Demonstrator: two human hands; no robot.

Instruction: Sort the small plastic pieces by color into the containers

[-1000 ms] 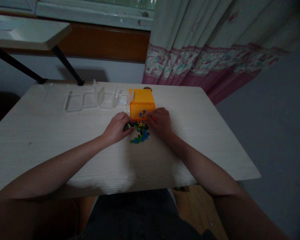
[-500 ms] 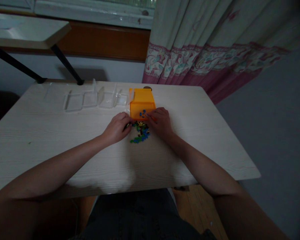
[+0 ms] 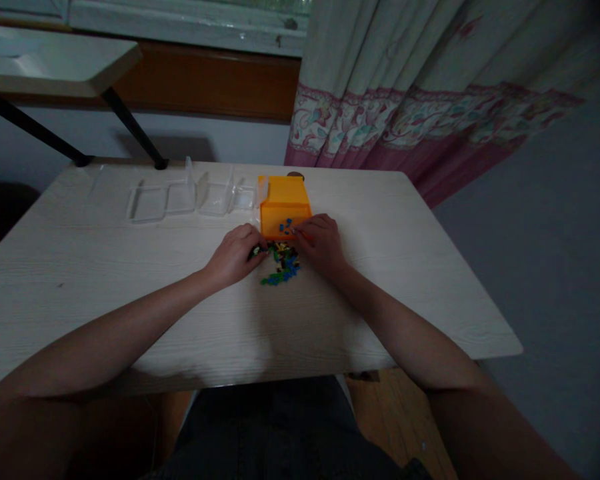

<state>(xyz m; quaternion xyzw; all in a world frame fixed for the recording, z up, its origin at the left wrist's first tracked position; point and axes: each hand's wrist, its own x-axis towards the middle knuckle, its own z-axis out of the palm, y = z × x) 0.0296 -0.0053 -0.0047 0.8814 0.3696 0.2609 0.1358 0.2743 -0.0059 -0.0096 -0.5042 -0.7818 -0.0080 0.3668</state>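
Note:
An orange box [image 3: 284, 193] lies with its lid laid back, and several small blue pieces [image 3: 282, 228] are in its front tray. Right in front of it is a loose pile of tiny green, blue, yellow and dark plastic pieces [image 3: 282, 272]. My left hand [image 3: 234, 257] is closed at the pile's left side, with small dark and pale bits showing under its curled fingers. Over the tray's front right corner, my right hand [image 3: 323, 245] is pinched. A pale speck shows at its fingertips, too small to name.
Several clear plastic boxes [image 3: 147, 204] with raised lids stand in a row left of the orange box. A round brown object [image 3: 295, 176] sits behind it. A raised shelf [image 3: 60, 63] on black legs is at the back left, and a curtain [image 3: 380, 120] hangs behind the table.
The left fingertips have shifted slightly at the pile's edge, and a pale bit now shows under them. My right hand has barely moved over the tray.

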